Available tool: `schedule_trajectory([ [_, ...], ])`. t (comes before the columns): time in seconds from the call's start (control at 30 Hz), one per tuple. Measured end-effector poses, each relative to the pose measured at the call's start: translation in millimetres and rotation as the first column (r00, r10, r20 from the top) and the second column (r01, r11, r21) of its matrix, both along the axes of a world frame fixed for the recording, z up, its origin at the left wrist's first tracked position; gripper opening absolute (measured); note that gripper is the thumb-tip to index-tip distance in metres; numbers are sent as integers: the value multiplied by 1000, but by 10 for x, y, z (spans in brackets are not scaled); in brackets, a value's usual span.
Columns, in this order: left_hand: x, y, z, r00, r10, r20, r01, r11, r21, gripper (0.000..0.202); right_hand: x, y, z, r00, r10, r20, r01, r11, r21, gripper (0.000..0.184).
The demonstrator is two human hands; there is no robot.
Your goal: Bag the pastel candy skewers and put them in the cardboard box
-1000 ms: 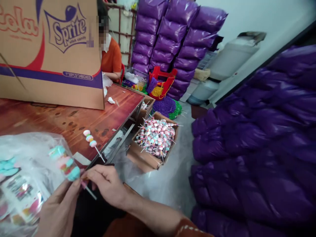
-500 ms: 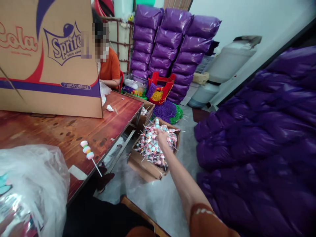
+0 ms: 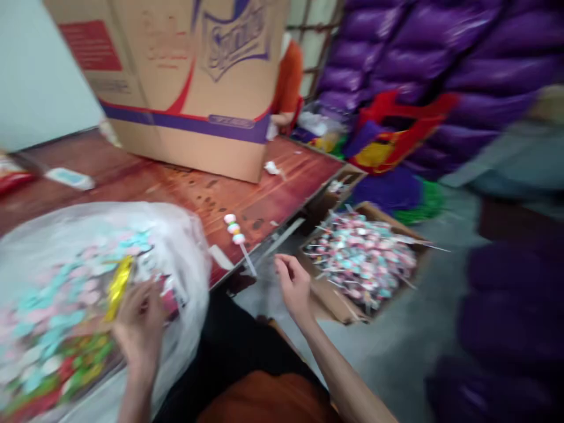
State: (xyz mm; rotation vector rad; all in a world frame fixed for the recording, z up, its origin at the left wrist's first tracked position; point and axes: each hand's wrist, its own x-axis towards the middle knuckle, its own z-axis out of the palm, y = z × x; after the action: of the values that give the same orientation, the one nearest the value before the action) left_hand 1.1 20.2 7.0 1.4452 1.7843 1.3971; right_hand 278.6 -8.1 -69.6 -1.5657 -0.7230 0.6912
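Note:
My left hand [image 3: 141, 317] is over a clear plastic bag [image 3: 194, 247] of loose pastel and brightly coloured candies [image 3: 66, 305]. Its fingers are bent and smeared by motion, so any grip is unclear. A shiny gold strip [image 3: 118, 286] lies against them, and a pink-and-white wrapper [image 3: 170, 294] is close by. My right hand [image 3: 294, 282] hangs between the table edge and a carton of stick candies [image 3: 365, 252], its fingers curled with nothing visible in them. One stick candy [image 3: 234, 229] lies on the table, its white stick jutting past the edge.
A tall printed carton [image 3: 176, 132] stands on the reddish wooden table [image 3: 304, 170]. Behind it sits a person in an orange top [image 3: 288, 76]. A red upturned stool [image 3: 405, 123] and stacked purple bags [image 3: 440, 53] are beyond. More purple bags [image 3: 506, 317] are at right.
My right hand has left the candy carton and come back toward the table edge. The view has swung left, bringing my left hand and the bag's contents into clearer sight.

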Motion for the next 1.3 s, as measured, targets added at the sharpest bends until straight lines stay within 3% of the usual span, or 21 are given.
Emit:
schedule_trajectory([
  [0.03,54,-2,25,999,-5,-53,7,1000,29,14,-242,-27,110,989,139,42,-142,987,73,20],
  [0.1,164,-9,71,998,-32,-48,34,999,34,18,-665,-23,356,907,410,94,-421,894,154,19],
  [0.17,252,-39,95,998,-70,-4,70,997,27,18,-1006,46,569,837,545,54,-545,816,193,25],
  [0.3,301,-171,41,993,-64,96,63,998,10,19,-1386,245,733,755,617,-223,-569,785,245,15],
  [0.4,280,-283,-13,944,36,329,-13,997,-72,29,-1423,310,709,742,586,-324,-519,809,275,13],
  [0.47,274,-334,-8,803,65,592,56,981,-184,34,-1391,300,697,759,568,-319,-498,821,278,13],
  [0.57,285,-323,41,415,137,900,320,904,-285,43,-1340,243,718,752,598,-278,-536,799,272,16],
  [0.6,292,-297,54,309,177,935,345,895,-283,43,-1329,222,730,747,614,-256,-555,787,269,17],
  [0.67,317,-232,67,205,228,952,267,923,-278,39,-1317,185,748,749,634,-195,-582,769,263,20],
  [0.77,389,-172,61,217,234,948,119,957,-264,35,-1308,155,740,792,603,-95,-569,786,241,29],
  [0.87,477,-189,69,251,180,951,52,979,-199,33,-1297,159,701,821,567,-64,-541,810,227,36],
  [0.97,497,-207,105,251,151,956,124,975,-186,31,-1268,178,652,825,562,-64,-537,814,221,37],
  [1.07,428,-181,132,252,207,945,184,949,-257,33,-1223,188,601,801,598,-19,-583,788,200,39],
  [1.13,380,-157,131,266,235,935,161,945,-283,34,-1196,189,573,791,611,31,-605,773,189,39],
  [1.3,396,-161,96,305,166,938,66,979,-195,32,-1161,203,560,836,545,55,-544,813,209,37],
])
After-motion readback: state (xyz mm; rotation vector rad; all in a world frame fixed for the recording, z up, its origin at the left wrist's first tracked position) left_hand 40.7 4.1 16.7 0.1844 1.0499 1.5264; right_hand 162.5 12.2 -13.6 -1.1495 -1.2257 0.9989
